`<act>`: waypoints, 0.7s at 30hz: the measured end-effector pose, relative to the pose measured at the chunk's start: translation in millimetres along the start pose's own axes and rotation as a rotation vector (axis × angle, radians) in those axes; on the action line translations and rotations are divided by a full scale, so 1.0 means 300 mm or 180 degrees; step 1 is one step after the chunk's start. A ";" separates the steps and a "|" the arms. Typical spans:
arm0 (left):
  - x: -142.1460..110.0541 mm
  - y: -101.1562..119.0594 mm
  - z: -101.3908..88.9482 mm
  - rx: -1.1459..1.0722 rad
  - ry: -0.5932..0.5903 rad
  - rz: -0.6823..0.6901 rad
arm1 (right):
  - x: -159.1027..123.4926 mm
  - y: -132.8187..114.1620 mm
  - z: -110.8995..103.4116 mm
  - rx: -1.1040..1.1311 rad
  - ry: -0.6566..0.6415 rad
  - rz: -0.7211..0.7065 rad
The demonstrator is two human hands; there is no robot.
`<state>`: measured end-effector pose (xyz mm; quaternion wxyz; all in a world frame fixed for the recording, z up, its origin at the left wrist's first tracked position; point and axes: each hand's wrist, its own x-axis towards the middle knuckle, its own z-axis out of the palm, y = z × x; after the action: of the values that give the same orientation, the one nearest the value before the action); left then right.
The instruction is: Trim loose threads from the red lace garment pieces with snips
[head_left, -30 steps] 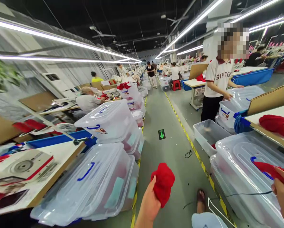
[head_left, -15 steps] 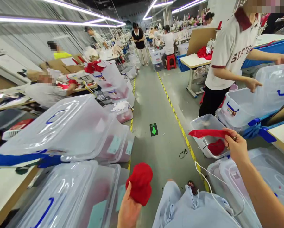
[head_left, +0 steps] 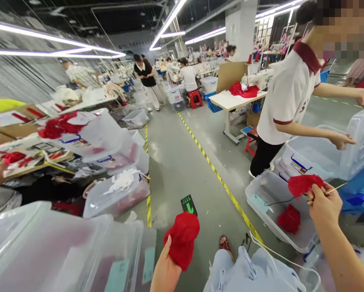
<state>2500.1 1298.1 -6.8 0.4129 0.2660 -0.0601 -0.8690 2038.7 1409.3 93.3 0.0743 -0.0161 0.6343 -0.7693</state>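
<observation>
My left hand [head_left: 167,269], low in the middle, is closed around a folded piece of red fabric [head_left: 183,239]. Its thumb lies on top of the cloth. To the right, my right hand [head_left: 326,202] pinches a second, smaller red fabric piece [head_left: 305,185]. Thin cords stick out on both sides of those fingers, and a small metallic bit shows by them; what it is I cannot make out. Below this hand stands an open clear plastic bin [head_left: 261,202], with a red cloth bundle [head_left: 289,219] lying inside.
Lidded clear bins [head_left: 78,251] line the left side. A co-worker [head_left: 291,93] at right holds a clear lid [head_left: 360,142] beside another bin [head_left: 296,158]. Yellow-black floor tape [head_left: 214,168] edges the aisle. A white cable [head_left: 279,253] hangs near my legs. Further off, another person [head_left: 147,79] stands.
The view has moved forward along the aisle. My right hand has come off the lidded bin at right and is now over the open bin. The co-worker has swung the lid up and rightward.
</observation>
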 end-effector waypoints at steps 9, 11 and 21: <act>0.490 0.213 0.251 0.0316 0.0472 -0.0004 | 0.036 0.106 0.277 -0.0762 0.0082 0.0132; 0.598 0.208 0.257 0.0403 0.0594 -0.0116 | 0.104 0.170 0.347 -0.0891 0.0007 0.0099; 1.106 0.377 0.295 0.0770 0.0583 -0.0699 | 0.521 0.367 1.061 -0.0878 -0.1266 0.0548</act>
<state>2360.5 965.5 -31.9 0.2844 0.3967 -0.0968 -0.8674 1932.3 1058.0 36.9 0.2598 -0.1230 0.7052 -0.6481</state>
